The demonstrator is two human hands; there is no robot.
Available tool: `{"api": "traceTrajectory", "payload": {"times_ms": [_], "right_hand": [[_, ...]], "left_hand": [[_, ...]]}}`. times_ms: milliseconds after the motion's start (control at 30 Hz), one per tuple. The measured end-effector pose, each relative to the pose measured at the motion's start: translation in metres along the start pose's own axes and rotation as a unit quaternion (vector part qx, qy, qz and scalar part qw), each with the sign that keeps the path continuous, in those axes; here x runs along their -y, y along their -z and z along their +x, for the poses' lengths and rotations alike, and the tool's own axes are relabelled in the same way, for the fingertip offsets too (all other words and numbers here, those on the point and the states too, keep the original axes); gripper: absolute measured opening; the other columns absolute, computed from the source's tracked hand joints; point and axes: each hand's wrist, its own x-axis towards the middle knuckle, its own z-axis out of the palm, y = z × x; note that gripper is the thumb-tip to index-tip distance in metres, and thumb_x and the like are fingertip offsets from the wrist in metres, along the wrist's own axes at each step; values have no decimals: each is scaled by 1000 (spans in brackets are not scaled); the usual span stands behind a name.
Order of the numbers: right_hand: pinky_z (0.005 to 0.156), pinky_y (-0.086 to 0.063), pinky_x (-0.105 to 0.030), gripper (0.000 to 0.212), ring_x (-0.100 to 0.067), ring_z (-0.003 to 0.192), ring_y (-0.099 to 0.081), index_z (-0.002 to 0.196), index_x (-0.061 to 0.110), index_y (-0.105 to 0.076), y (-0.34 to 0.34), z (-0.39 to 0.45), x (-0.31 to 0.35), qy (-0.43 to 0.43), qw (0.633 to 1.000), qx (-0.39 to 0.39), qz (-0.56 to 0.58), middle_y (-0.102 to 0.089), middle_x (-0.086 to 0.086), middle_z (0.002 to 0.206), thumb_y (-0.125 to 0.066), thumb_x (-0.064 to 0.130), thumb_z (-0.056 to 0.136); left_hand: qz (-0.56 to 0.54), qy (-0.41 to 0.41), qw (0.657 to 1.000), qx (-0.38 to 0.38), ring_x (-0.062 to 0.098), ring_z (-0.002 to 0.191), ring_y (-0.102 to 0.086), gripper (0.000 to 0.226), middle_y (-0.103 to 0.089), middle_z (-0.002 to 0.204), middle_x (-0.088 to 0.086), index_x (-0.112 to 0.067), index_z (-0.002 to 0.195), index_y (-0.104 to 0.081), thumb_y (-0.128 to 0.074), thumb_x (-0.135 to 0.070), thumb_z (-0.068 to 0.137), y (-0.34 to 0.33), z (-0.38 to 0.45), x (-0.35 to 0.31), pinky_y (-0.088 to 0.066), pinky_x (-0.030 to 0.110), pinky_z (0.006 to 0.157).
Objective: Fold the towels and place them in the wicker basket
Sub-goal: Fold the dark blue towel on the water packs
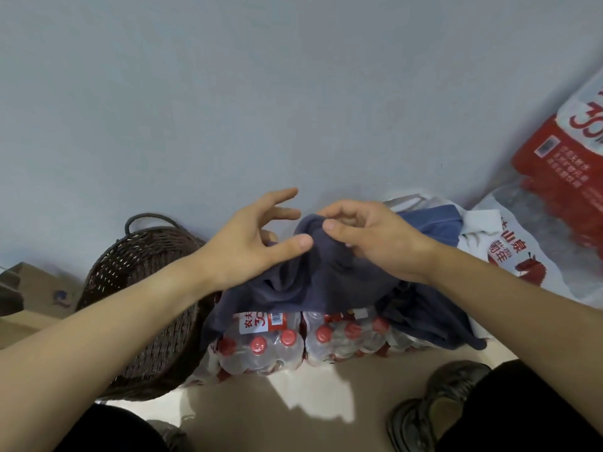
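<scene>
A dark grey-blue towel (326, 278) lies bunched over packs of water bottles in the middle of the view. My right hand (368, 236) pinches a raised fold of it between thumb and curled fingers. My left hand (254, 243) hovers just left of that fold with its fingers spread, and its thumb touches the cloth. The dark brown wicker basket (137, 288) stands to the left against the wall, partly hidden by my left forearm. A brighter blue towel (434, 223) and a white cloth (476, 230) lie behind my right hand.
Shrink-wrapped packs of red-capped bottles (293, 340) sit under the towel. More red-and-white bottle packs (561, 177) lean at the right. Cardboard boxes (29, 298) stand at the far left. My shoe (434, 406) is on the beige floor at the bottom right.
</scene>
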Motion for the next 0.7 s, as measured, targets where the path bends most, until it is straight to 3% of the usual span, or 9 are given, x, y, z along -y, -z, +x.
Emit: {"api": "traceTrajectory", "payload": {"times_ms": [100,167,233,300,433,500,600,700], "right_hand": [[71,-49,-11,17,3,85,-68,104,20,-69,-5,1,3,5,998,55,-38,-75,12,89,-54,13,100],[79,-55,-28,13,-13,92,-70,104,17,-71,-3,2,0,4,993,67,-96,-75,0,97,-60,18,98],[84,-57,-46,11,-27,93,-69,99,13,-70,5,4,-7,-12,983,86,-164,-73,-10,97,-67,22,93],[83,-56,-41,12,-26,88,-68,96,16,-70,15,6,-18,-32,957,131,-257,-72,-8,93,-70,27,91],[71,-46,-18,6,2,72,-59,85,28,-67,23,5,-42,-97,897,212,-376,-66,11,81,-70,30,90],[77,-48,-23,10,-2,78,-60,83,23,-68,20,6,-54,-109,882,212,-407,-66,11,84,-71,30,89],[86,-47,-30,10,-10,86,-60,90,20,-66,9,7,-66,-98,900,173,-387,-65,9,92,-72,27,87],[97,-43,-21,50,-7,114,-54,132,23,-48,-6,9,-70,-43,936,140,-321,-55,7,133,-72,26,88]], "left_hand": [[54,-71,996,-2,2,51,-55,39,-73,97,-11,-31,116,-65,-72,-46,81,-10,1,-5,-45,14,54],[104,-71,992,-7,9,58,-63,17,-72,76,-3,-30,98,-71,-71,-40,85,-6,2,-5,-52,24,60],[144,-71,987,0,15,69,-69,7,-73,75,-2,-26,91,-72,-69,-32,89,0,2,-1,-55,34,69],[161,-76,984,9,15,73,-71,6,-74,77,-5,-24,89,-70,-66,-27,91,7,2,3,-56,33,70],[142,-60,988,14,13,71,-71,8,-74,76,-3,-27,87,-68,-65,-34,91,26,3,12,-56,25,68],[148,-51,988,13,10,70,-70,12,-74,76,-4,-29,86,-68,-64,-41,87,35,2,15,-56,24,68],[158,-49,986,6,8,68,-70,16,-74,74,-4,-29,85,-67,-63,-45,84,45,1,16,-54,20,65],[138,-38,989,29,19,71,-71,15,-74,75,0,-28,85,-67,-64,-42,86,46,0,15,-55,24,67]]}}
